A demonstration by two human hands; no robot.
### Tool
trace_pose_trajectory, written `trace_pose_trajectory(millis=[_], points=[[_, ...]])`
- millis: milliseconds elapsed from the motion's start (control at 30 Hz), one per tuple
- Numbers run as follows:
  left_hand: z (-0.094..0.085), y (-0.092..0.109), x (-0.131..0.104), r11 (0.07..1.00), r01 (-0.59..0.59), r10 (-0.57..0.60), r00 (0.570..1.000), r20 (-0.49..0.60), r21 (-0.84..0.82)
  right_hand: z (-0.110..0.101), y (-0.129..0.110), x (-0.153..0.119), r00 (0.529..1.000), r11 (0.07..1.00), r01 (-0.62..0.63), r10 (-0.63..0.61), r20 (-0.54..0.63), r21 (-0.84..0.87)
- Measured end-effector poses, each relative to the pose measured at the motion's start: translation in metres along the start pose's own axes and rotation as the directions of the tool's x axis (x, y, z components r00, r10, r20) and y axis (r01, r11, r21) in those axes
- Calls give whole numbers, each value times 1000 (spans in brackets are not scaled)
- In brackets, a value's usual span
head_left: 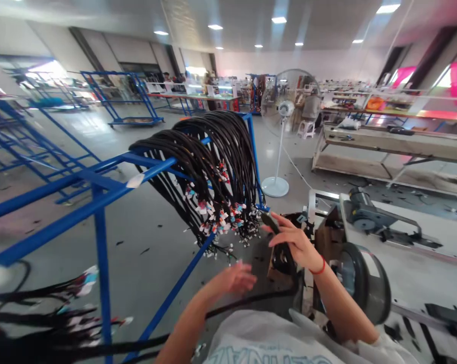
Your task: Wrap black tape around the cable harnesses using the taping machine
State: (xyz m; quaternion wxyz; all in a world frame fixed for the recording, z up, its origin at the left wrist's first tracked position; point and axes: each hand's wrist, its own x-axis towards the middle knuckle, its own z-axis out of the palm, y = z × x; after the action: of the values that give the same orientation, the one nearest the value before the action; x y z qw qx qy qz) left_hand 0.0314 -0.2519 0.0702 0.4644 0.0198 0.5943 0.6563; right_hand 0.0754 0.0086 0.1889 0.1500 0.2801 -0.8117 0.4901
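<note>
My right hand pinches the end of a dark, flat-looking strip of harness between thumb and fingers. The strip seems to continue as a black length below the palm, partly hidden by the hand. My left hand is smeared by motion, its fingers stretched out and nothing seen in them. Ahead of both hands, a thick bundle of black wire harnesses hangs over a blue metal rack. White, red and blue connectors dangle at their lower ends.
More harnesses lie at the lower left. A sewing machine and a round grey machine part stand on the right by a worktable. A white standing fan is beyond the rack. Scraps are scattered on the floor.
</note>
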Motion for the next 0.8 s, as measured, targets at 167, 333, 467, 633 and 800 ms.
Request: trace_pose_trajectory(millis=[167,333,467,633,800], points=[[97,97,130,721,168,-126,986,111,-672,4,-46,-79,994,999,-45,46,103,-14],[138,139,208,581,38,-122,992,-41,-813,13,-47,-160,931,927,-365,363,-31,-86],[143,182,221,551,-55,6,998,-62,-833,26,-37,-192,794,796,-605,604,-65,7],[160,185,187,719,83,141,955,261,-690,18,-20,-151,636,744,-660,629,-447,108],[155,118,138,998,34,8,697,717,-44,-44,-7,-63,438,777,-526,596,-673,345]])
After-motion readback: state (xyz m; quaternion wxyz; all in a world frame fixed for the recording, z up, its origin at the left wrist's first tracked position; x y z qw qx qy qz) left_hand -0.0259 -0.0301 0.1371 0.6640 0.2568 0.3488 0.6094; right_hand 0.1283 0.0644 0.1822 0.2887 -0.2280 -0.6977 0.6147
